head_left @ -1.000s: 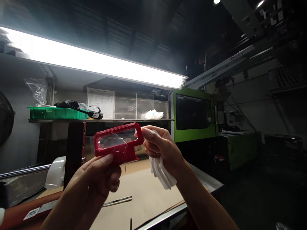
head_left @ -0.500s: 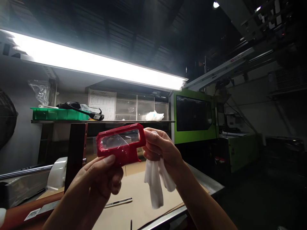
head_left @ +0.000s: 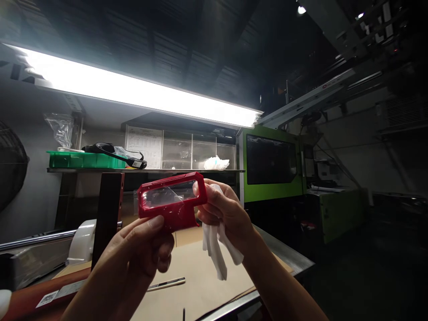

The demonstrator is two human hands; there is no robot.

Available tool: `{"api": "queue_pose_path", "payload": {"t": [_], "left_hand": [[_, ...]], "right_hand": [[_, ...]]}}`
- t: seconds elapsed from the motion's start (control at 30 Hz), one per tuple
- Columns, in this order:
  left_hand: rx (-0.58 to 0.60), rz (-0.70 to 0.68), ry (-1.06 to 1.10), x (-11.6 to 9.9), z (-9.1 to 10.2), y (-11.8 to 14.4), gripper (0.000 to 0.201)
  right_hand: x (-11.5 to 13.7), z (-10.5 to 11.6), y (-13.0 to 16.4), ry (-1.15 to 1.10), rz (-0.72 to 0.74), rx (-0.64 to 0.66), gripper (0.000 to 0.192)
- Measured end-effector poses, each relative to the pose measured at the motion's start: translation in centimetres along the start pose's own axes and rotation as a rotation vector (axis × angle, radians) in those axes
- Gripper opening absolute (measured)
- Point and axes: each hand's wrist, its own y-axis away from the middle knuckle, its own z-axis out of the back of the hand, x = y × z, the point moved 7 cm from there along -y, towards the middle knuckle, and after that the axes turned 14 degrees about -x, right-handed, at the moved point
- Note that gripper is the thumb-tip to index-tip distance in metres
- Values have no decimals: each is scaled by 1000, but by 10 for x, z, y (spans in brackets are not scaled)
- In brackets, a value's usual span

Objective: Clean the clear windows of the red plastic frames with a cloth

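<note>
The left hand is gripping a red plastic frame up under the lamp while the right hand, clutching a white cloth, is steadying its end; wiping its clear window seems next.

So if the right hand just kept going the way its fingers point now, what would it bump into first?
Probably the red plastic frame: the right hand, clutching a white cloth, points left with its fingertips already at the frame's right end. Beyond it sits the left hand.

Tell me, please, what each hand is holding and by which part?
The left hand pinches the red plastic frame at its lower edge. The right hand grips the frame's right end, with a white cloth bunched in its fingers.
</note>
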Motion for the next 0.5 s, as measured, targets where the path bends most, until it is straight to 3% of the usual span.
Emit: {"api": "queue_pose_path", "payload": {"t": [0.37,0.5], "left_hand": [[210,-161,-62,-16,-15,2,15],[255,-235,-77,-34,-25,3,10]], "right_hand": [[-4,-14,-15,-126,-62,10,19],[1,-22,-21,-119,-54,-24,32]]}}
